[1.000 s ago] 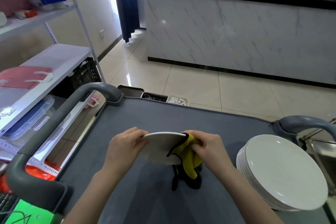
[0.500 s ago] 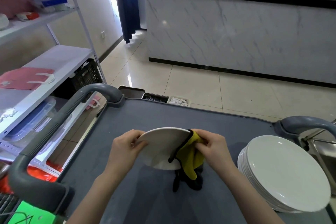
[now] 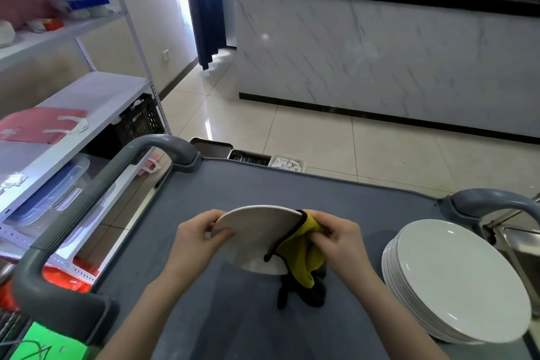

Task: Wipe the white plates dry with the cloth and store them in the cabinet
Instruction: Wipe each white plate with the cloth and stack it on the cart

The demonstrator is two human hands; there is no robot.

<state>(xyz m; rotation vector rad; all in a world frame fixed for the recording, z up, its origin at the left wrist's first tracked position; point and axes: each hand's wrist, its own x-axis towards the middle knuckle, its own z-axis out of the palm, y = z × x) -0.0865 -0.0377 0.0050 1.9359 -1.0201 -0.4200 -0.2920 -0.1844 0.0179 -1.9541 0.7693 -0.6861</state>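
Round white plate gripped over the grey cart top
Left rim is clasped by the curled fingers of the left hand; black-edged yellow cloth is pinched onto the right rim by the right hand; white plate stack is set at the near right corner.

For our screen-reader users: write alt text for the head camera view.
A person's left hand holds a round white plate tilted above a grey plastic cart top while the right hand pinches a yellow black-edged cloth over its right rim. A stack of more white plates sits on the cart's right side.
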